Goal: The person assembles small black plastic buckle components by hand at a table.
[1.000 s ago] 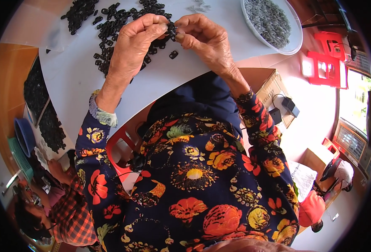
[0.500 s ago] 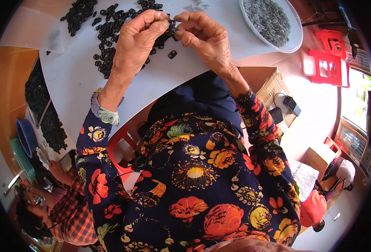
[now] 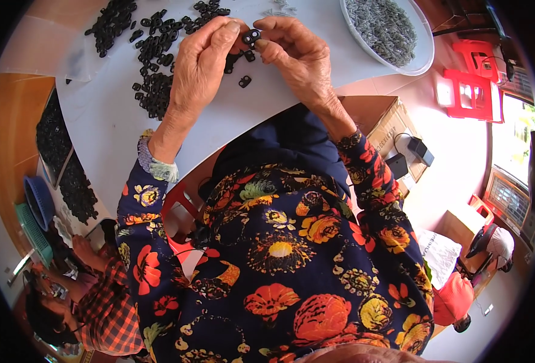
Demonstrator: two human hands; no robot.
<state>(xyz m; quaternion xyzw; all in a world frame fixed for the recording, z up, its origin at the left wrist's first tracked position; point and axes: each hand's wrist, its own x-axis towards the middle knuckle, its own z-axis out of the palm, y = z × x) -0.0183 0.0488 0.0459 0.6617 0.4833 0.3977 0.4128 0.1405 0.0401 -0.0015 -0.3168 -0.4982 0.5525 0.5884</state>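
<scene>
Black piece (image 3: 252,36): held above the desk (image 3: 110,133) in the right hand (image 3: 300,60), holes toward the camera; probably angled for a clear look.
Right hand grip: thumb and index pinched on the piece, other fingers loosely curled.
Left hand (image 3: 198,69): thumb and index nearly together, just beside the piece; can't tell if they grip anything.
Black pile (image 3: 155,94): left, partly behind left hand; likely for short reach.
White bowl (image 3: 429,55): right, holds clear parts (image 3: 382,30); probably kept apart against mixing.
Near edge: curved, bowl close to it.
Room: right hand to bowl; left wrist to edge.
</scene>
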